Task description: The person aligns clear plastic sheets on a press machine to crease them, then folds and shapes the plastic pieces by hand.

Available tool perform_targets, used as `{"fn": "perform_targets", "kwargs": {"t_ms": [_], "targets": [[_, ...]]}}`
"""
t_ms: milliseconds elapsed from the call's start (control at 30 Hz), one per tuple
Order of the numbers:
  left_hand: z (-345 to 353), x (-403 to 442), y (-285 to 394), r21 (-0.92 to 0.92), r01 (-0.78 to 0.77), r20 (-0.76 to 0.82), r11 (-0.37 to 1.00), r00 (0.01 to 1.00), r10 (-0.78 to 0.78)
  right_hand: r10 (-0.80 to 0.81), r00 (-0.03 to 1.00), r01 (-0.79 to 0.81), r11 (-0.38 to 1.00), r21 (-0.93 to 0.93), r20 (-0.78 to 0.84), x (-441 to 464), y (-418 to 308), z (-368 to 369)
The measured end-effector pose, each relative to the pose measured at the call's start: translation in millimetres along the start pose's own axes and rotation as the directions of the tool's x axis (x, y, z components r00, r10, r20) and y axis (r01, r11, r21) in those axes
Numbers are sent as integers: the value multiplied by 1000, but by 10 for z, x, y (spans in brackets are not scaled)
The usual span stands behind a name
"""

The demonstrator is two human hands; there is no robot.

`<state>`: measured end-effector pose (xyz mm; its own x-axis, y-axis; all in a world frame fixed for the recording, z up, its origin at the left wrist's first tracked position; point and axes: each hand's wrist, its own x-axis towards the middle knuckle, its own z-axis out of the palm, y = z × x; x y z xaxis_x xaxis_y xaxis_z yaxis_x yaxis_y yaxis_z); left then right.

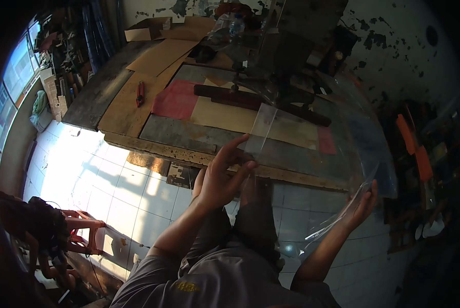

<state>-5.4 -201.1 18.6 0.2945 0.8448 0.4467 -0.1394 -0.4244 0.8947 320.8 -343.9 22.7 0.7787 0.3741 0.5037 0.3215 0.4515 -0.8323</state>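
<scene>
My left hand (224,172) is in front of the table edge, thumb and fingers closed on the edge of a clear plastic sheet (263,128). The sheet rises from the fingers over the press bed; it is so transparent that its full outline cannot be made out. Farther right, my right hand (362,208) is closed around clear plastic (338,218) whose edges catch the light. Whether both hands hold one piece or separate pieces is unclear. Beyond them, a dark metal bar (261,104) of a machine lies across cream (225,115) and pink sheets (174,100).
The worktable (122,115) carries a red cutter (140,94), cardboard pieces (163,55) and a plastic bottle (236,26). A red stool (83,233) stands at lower left on the tiled floor. Orange pieces (415,146) are on a cluttered rack at right.
</scene>
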Motion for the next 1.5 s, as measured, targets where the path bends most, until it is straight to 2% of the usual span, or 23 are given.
{"fn": "perform_targets", "kwargs": {"t_ms": [133, 233, 333, 533, 633, 733, 833, 1033, 1133, 1233, 1333, 1433, 1467, 1500], "targets": [[-30, -93, 165, -12, -137, -25, 991, 990, 136, -27, 1000, 28, 999, 34, -8, -24, -24, -19], [-76, -191, 249, 62, -140, -45, 988, 989, 142, -36, 999, 35, 998, 56, 8, -37, -29, -4], [-87, -196, 315, 125, -277, -99, 953, 952, 290, -33, 999, 31, 995, 93, 14, -66, -27, 32], [-110, -245, 317, 150, -295, -96, 944, 945, 311, -12, 999, 8, 992, 123, 30, -110, -42, 25], [-101, -229, 330, 139, -322, -90, 937, 938, 335, -7, 996, -4, 994, 113, 91, -117, -40, -42], [-80, -209, 302, 98, -338, -95, 936, 933, 347, -42, 998, 34, 989, 141, 53, -114, -76, -48], [-82, -206, 299, 86, -289, -97, 954, 950, 297, -68, 987, 39, 980, 193, 146, -142, -142, -97], [-46, -183, 271, 13, -157, -147, 988, 977, 157, -173, 962, 123, 966, 228, 213, -155, -208, -188], [-43, -168, 186, 26, -131, -163, 991, 978, 133, -235, 956, 211, 967, 141, 178, -155, -243, -161], [-35, -154, 182, -28, -95, -159, 995, 983, 90, -249, 947, 229, 967, 114, 205, -141, -241, -181], [10, -133, 200, -157, -35, -192, 987, 981, 4, -234, 955, 217, 970, 109, 180, -150, -270, -124], [-186, -72, 120, -533, 260, 157, 805, 966, -208, -167, 966, 145, 982, 120, 200, -173, -318, -53], [-223, -21, 76, -461, 290, 246, 839, 950, -193, -145, 964, 122, 986, 111, 224, -178, -327, -52], [-227, -7, 91, -411, 312, 266, 857, 940, -214, -123, 961, 100, 990, 103, 249, -179, -333, -50]]}}
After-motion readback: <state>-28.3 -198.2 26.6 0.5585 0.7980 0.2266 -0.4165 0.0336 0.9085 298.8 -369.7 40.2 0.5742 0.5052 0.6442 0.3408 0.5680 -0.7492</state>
